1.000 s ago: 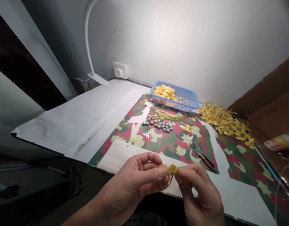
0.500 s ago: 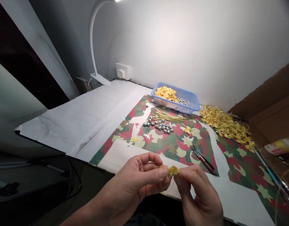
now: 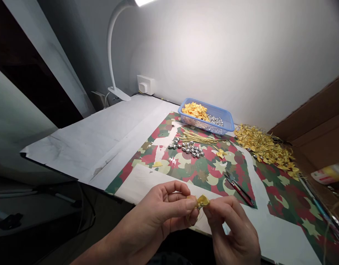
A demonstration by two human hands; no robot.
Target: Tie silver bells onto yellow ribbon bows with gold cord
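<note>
A small gold ribbon bow [image 3: 203,200] is pinched between my two hands near the table's front edge. My left hand [image 3: 169,206] is closed on its left side, thumb against forefinger, with a loop of gold cord hanging by the fingers. My right hand [image 3: 232,224] is closed on the bow's right side with thumb and forefinger. A bit of silver shows under the bow, too small to make out. Beyond the hands lie several silver beads [image 3: 193,149], a bundle of gold cords [image 3: 198,137] and a loose yellow bow [image 3: 220,153].
Thread snips [image 3: 240,189] with red handles lie right of centre. At the back stands a blue basket [image 3: 227,125] of yellow bows and silver beads. A heap of corded gold bows [image 3: 264,147] lies to its right. A white lamp [image 3: 110,55] stands at the back left.
The view has shifted slightly. Both hands keep their pinch on the bow, which has turned a little between the fingers.
</note>
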